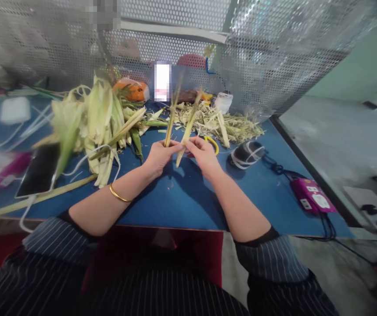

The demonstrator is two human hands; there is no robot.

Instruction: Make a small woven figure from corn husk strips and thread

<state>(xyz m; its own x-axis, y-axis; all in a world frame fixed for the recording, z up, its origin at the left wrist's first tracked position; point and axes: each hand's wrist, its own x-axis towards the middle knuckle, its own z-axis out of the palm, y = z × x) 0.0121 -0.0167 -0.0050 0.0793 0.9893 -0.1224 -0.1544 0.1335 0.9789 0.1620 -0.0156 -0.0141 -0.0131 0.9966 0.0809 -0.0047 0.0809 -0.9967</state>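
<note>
Above the middle of the blue table (pixel 188 210), my left hand (pixel 163 153) is closed around a thin bundle of dry husk strips (pixel 171 120), which points up and away. My right hand (pixel 203 153) pinches a pale husk strip (pixel 191 123) that slants upward, its lower tip below my fingers. The fingertips of both hands meet near this strip. Just behind my right hand shows the yellow handle of scissors (pixel 213 144), partly hidden. A large pile of corn husks (pixel 99 114) lies to the left, and shredded husk scraps (pixel 237 127) are heaped behind on the right.
A dark roll of cord (pixel 246 154) and a purple power strip (pixel 311 195) with black cables lie on the right. At left are a phone (pixel 40 169) with a white cable and a white case (pixel 15 109). A lit screen (pixel 162 81) stands before a perforated metal panel (pixel 175 44).
</note>
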